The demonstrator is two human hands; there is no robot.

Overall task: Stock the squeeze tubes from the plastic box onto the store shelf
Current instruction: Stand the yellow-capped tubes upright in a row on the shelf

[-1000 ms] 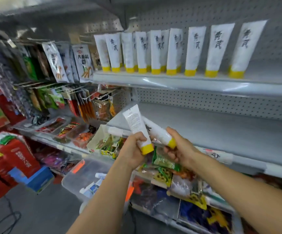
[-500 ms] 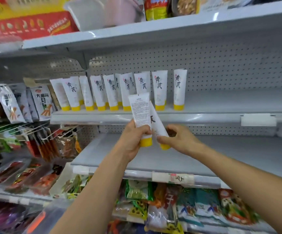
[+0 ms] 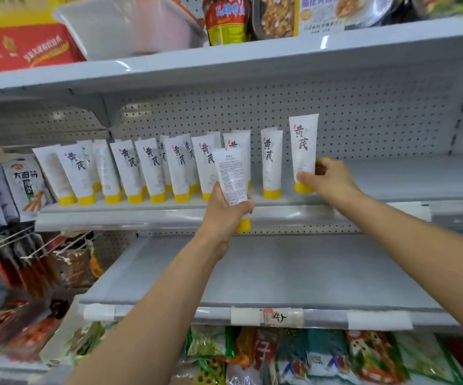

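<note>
Several white squeeze tubes with yellow caps stand cap-down in a row on the grey middle shelf. My right hand grips one more white tube near its yellow cap, upright at the right end of the row with its cap at shelf level. My left hand holds another tube upright in front of the shelf edge, its printed back side facing me. The plastic box is out of view.
The shelf to the right of the row is bare. A bare grey shelf lies below, with a price tag on its front edge. Snack packets hang at left. A white tub and packets sit on the top shelf.
My right hand has carried its tube up and right from in front of me to the end of the shelf row. My left hand has risen slightly with its tube.
</note>
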